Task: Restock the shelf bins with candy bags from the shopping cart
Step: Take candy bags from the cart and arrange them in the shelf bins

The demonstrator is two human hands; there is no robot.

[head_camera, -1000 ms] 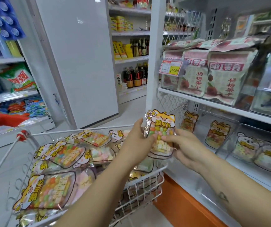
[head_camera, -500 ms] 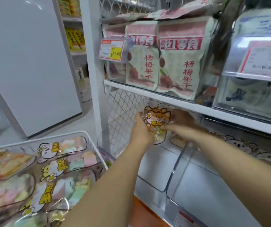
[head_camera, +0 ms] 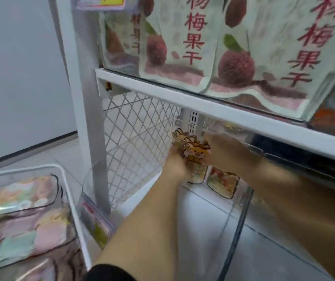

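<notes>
A candy bag (head_camera: 195, 159) with a cartoon animal top and coloured sweets stands upright deep in the clear shelf bin (head_camera: 241, 211) under the lower shelf. My left hand (head_camera: 175, 165) grips its left side and my right hand (head_camera: 221, 153) holds its right upper edge. Another candy bag (head_camera: 222, 184) stands just right of it at the back of the bin. Several more candy bags (head_camera: 22, 216) lie in the white wire shopping cart (head_camera: 72, 201) at the lower left. The picture is blurred by motion.
A white shelf rail (head_camera: 182, 98) runs just above my hands, carrying large bags of dried fruit (head_camera: 251, 47). A white mesh side panel (head_camera: 136, 138) and upright post (head_camera: 77, 98) close the bin's left side. A grey divider (head_camera: 237, 224) bounds the bin on the right.
Both hands have pushed the candy bag further back and lower into the bin. My view has moved closer and downward, so the cart now sits at the lower left edge.
</notes>
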